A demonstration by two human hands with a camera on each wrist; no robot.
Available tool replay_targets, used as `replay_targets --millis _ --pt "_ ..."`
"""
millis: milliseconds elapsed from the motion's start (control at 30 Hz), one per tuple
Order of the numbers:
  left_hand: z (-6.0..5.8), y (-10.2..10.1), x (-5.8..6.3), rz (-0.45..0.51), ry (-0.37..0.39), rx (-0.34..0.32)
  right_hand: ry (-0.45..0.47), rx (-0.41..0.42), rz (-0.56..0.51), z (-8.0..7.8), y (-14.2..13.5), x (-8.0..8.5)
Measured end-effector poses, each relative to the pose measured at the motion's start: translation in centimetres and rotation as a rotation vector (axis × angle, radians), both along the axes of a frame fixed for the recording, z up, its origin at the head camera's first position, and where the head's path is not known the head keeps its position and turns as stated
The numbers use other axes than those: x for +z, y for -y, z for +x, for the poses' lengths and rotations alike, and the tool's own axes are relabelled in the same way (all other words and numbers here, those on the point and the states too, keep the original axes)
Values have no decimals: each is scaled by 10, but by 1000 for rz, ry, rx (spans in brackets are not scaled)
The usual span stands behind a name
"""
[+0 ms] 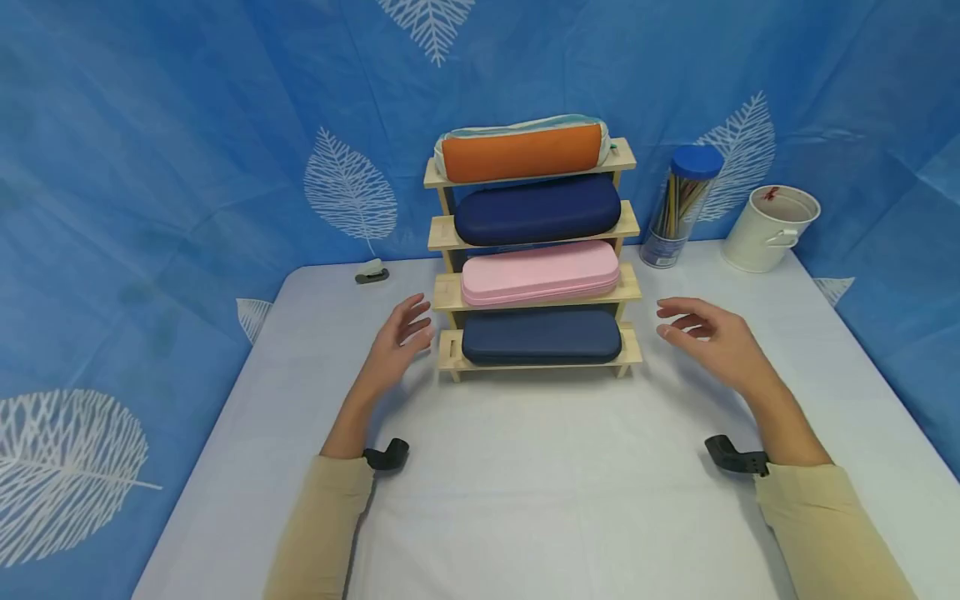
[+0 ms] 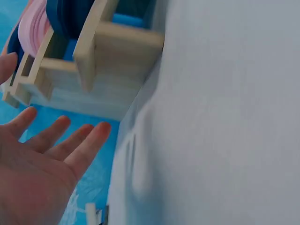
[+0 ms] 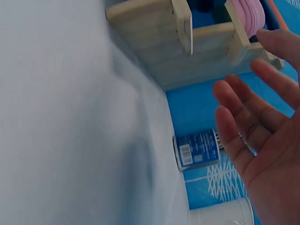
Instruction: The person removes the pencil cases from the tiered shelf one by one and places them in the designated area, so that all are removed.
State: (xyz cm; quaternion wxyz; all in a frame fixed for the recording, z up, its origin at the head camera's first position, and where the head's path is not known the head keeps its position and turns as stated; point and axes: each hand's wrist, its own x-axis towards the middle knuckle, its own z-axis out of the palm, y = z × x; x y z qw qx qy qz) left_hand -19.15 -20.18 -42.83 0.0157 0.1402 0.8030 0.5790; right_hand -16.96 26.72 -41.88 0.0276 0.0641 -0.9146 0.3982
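Note:
A stepped wooden rack [image 1: 446, 350] stands at the back middle of the table, one case on each tier. From top to bottom they are an orange pencil pouch [image 1: 521, 154] with a white and light blue top, a dark blue case [image 1: 537, 210], a pink zip case [image 1: 540, 273] and a slate-blue case [image 1: 542, 337]. My left hand [image 1: 397, 346] hovers just left of the rack, fingers relaxed and spread, holding nothing. To the rack's right my right hand [image 1: 708, 343] hangs in the air, loosely bent and likewise holding nothing. Neither hand touches the rack.
Behind my left hand lies a small stapler [image 1: 371, 272]. At the back right stand a clear jar [image 1: 678, 208] of thin sticks with a blue lid and a tilted white bucket [image 1: 768, 229]. A blue leaf-patterned curtain [image 1: 225, 125] hangs behind the white-covered table [image 1: 525, 483].

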Motion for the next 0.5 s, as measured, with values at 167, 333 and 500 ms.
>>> replay_targets --millis 167,333,500 --pt "3 -22 14 176 85 -20 -15 79 -58 3 9 2" --pt "0 -37 19 202 101 43 -15 100 -73 5 17 4" --pt "-5 -43 18 305 60 82 -27 130 -60 3 23 4"
